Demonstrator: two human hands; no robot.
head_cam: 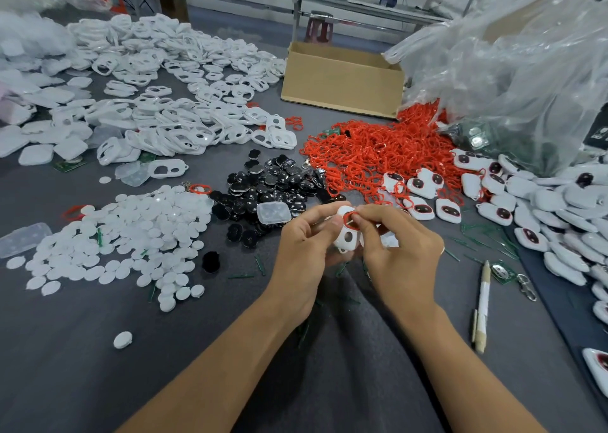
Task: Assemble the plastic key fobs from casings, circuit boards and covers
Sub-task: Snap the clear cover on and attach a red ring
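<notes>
My left hand [301, 251] grips a white key fob casing [346, 236] held upright over the grey table, thumb and fingers curled round its left edge. My right hand [399, 250] pinches a red ring [351, 221] against the upper opening of that casing. Piles of parts lie around: white casings [171, 116] at the back left, white round covers [131, 238] at the left, black discs [273, 185] in the middle, red rings [371, 149] behind my hands, and assembled fobs [533, 202] at the right.
A cardboard box [342, 80] stands open at the back centre. Clear plastic bags [513, 60] rise at the right rear. A pen [482, 304] lies right of my right arm, beside a green circuit board [501, 273]. A clear small lid [273, 213] rests on the black discs.
</notes>
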